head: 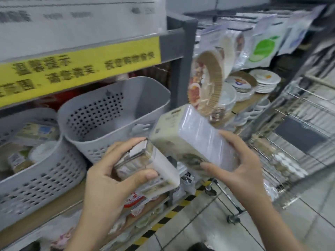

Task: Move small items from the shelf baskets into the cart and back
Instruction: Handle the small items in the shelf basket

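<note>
Nearest the lens: left hand (pixel 116 171), fingers and thumb curled round a small clear-wrapped pack (pixel 154 169), thumb pressed along its lower face. Just beside it at 3 o'clock, right hand (pixel 235 165), gripping a larger clear-wrapped pack (pixel 190 134) from below and the right, thumb on the near end, fingers wrapped over the far edge. Both hands full, neither spread wide.

Long axis of the larger pack: from 5 o'clock at the palm up to 11 o'clock, free end tilted toward the shelf. Smaller pack: long axis from 10 to 4 o'clock, upper corner touching or almost touching the larger pack; contact blurred, cannot tell.

At 11 o'clock from the hands, close behind the packs, an empty-looking grey perforated basket (pixel 116 113) on the shelf, tipped forward with its mouth open to the hands. At 9 o'clock, a second grey basket (pixel 36 160) with packets in it. At 3 o'clock, well apart, the wire cart (pixel 290 138) with some items on its rack.

By judgement, direction of travel unclear; left hand nearer the baskets, right hand nearer the cart. Either drop a short reach along those lines.
</note>
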`<state>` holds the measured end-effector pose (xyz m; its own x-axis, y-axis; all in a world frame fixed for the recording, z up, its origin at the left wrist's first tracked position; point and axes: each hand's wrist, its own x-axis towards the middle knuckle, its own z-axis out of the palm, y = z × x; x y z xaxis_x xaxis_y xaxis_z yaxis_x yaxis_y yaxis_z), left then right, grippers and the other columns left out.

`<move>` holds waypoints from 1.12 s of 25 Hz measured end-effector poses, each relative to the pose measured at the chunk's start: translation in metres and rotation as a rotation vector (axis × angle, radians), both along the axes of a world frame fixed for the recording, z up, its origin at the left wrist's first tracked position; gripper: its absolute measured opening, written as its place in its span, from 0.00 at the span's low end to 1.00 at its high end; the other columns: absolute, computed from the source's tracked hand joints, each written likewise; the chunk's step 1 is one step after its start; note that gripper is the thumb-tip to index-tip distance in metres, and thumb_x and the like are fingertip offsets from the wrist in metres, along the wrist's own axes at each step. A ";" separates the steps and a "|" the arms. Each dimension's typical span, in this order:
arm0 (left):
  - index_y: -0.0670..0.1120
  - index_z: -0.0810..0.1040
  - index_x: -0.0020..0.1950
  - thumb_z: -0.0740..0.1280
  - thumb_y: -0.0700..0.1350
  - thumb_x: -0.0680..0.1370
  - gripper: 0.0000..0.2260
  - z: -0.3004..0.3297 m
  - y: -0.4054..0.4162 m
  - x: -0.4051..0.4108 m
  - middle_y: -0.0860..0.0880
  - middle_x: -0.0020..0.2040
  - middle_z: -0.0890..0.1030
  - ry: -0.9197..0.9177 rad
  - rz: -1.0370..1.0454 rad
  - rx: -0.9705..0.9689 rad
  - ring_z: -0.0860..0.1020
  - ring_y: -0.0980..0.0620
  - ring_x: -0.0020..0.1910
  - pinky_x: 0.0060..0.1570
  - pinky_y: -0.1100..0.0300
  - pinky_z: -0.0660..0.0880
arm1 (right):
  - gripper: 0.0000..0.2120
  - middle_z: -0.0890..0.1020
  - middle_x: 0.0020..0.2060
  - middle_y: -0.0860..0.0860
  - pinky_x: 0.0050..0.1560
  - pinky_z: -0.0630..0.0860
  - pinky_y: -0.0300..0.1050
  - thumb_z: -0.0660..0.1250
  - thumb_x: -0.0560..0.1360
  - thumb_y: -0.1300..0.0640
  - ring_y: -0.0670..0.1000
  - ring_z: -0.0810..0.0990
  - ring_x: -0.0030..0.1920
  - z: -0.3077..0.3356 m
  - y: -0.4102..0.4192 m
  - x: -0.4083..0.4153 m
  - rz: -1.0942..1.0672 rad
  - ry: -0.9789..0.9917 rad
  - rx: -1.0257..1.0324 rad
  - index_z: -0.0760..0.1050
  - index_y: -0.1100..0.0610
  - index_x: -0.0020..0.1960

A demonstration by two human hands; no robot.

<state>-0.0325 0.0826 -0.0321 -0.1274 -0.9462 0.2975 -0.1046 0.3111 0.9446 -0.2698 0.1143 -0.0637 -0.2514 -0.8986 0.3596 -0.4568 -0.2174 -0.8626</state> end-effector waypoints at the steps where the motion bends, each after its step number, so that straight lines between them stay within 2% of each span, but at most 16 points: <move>1: 0.62 0.82 0.47 0.80 0.50 0.59 0.19 -0.004 0.000 -0.015 0.63 0.47 0.82 -0.001 -0.024 0.044 0.78 0.68 0.45 0.41 0.75 0.73 | 0.31 0.80 0.55 0.44 0.57 0.77 0.53 0.77 0.59 0.43 0.47 0.78 0.57 -0.011 0.011 -0.013 -0.042 -0.093 0.063 0.76 0.49 0.60; 3: 0.53 0.80 0.49 0.79 0.44 0.62 0.19 -0.012 -0.003 -0.053 0.61 0.45 0.82 0.005 -0.115 0.147 0.79 0.67 0.42 0.37 0.76 0.72 | 0.30 0.82 0.53 0.46 0.56 0.77 0.56 0.77 0.55 0.41 0.47 0.80 0.55 -0.035 0.031 -0.045 -0.152 -0.236 0.163 0.78 0.46 0.56; 5: 0.47 0.78 0.51 0.75 0.39 0.67 0.15 -0.025 -0.009 -0.094 0.56 0.45 0.81 -0.009 -0.203 0.237 0.79 0.65 0.38 0.34 0.74 0.72 | 0.31 0.83 0.50 0.45 0.55 0.77 0.52 0.77 0.52 0.37 0.47 0.81 0.52 -0.054 0.047 -0.079 -0.229 -0.334 0.238 0.79 0.46 0.53; 7: 0.47 0.76 0.52 0.74 0.37 0.69 0.14 -0.041 -0.018 -0.139 0.53 0.44 0.81 -0.045 -0.279 0.299 0.79 0.62 0.38 0.35 0.72 0.73 | 0.34 0.84 0.48 0.43 0.52 0.77 0.43 0.78 0.50 0.36 0.46 0.82 0.50 -0.072 0.064 -0.116 -0.310 -0.415 0.281 0.80 0.49 0.51; 9: 0.49 0.76 0.52 0.76 0.42 0.69 0.15 -0.058 -0.025 -0.183 0.52 0.46 0.81 -0.071 -0.327 0.358 0.80 0.59 0.40 0.37 0.69 0.75 | 0.27 0.84 0.44 0.38 0.45 0.75 0.34 0.78 0.52 0.42 0.40 0.82 0.46 -0.087 0.081 -0.152 -0.380 -0.487 0.330 0.79 0.50 0.48; 11: 0.50 0.75 0.52 0.76 0.41 0.69 0.15 -0.076 -0.028 -0.224 0.51 0.47 0.81 -0.100 -0.361 0.421 0.80 0.59 0.40 0.38 0.68 0.76 | 0.24 0.84 0.44 0.39 0.48 0.76 0.41 0.77 0.53 0.45 0.39 0.81 0.47 -0.107 0.094 -0.186 -0.475 -0.547 0.383 0.79 0.50 0.48; 13: 0.50 0.75 0.53 0.77 0.40 0.68 0.17 -0.094 -0.028 -0.263 0.50 0.49 0.81 -0.107 -0.366 0.504 0.81 0.56 0.42 0.40 0.62 0.78 | 0.30 0.85 0.47 0.45 0.54 0.77 0.52 0.76 0.51 0.40 0.47 0.82 0.51 -0.129 0.110 -0.220 -0.565 -0.605 0.424 0.80 0.51 0.51; 14: 0.50 0.75 0.53 0.76 0.39 0.68 0.18 -0.100 -0.028 -0.276 0.49 0.48 0.81 -0.103 -0.358 0.543 0.82 0.54 0.42 0.39 0.59 0.78 | 0.31 0.85 0.48 0.48 0.54 0.77 0.55 0.76 0.51 0.39 0.51 0.82 0.52 -0.136 0.115 -0.232 -0.611 -0.630 0.442 0.80 0.51 0.51; 17: 0.48 0.75 0.54 0.73 0.34 0.69 0.17 -0.119 -0.036 -0.311 0.49 0.46 0.83 -0.097 -0.324 0.637 0.83 0.55 0.39 0.34 0.62 0.79 | 0.31 0.85 0.47 0.52 0.44 0.79 0.51 0.76 0.54 0.41 0.55 0.83 0.47 -0.157 0.117 -0.269 -0.718 -0.709 0.471 0.80 0.54 0.53; 20: 0.48 0.76 0.53 0.74 0.34 0.69 0.17 -0.137 -0.057 -0.339 0.48 0.46 0.84 -0.101 -0.271 0.720 0.84 0.51 0.41 0.33 0.61 0.79 | 0.30 0.84 0.47 0.53 0.42 0.79 0.50 0.77 0.56 0.44 0.54 0.84 0.45 -0.172 0.098 -0.305 -0.748 -0.742 0.480 0.79 0.55 0.55; 24: 0.48 0.77 0.53 0.73 0.36 0.70 0.14 -0.161 -0.097 -0.373 0.49 0.45 0.85 -0.111 -0.248 0.830 0.84 0.50 0.40 0.32 0.62 0.78 | 0.18 0.83 0.49 0.56 0.34 0.77 0.42 0.76 0.67 0.59 0.53 0.83 0.41 -0.192 0.052 -0.353 -0.795 -0.772 0.494 0.77 0.58 0.56; 28: 0.49 0.78 0.50 0.72 0.36 0.71 0.12 -0.184 -0.143 -0.414 0.49 0.42 0.85 -0.152 -0.239 0.892 0.84 0.51 0.38 0.32 0.60 0.79 | 0.19 0.82 0.48 0.55 0.29 0.76 0.37 0.75 0.68 0.57 0.50 0.84 0.38 -0.222 0.003 -0.394 -0.831 -0.806 0.565 0.76 0.60 0.57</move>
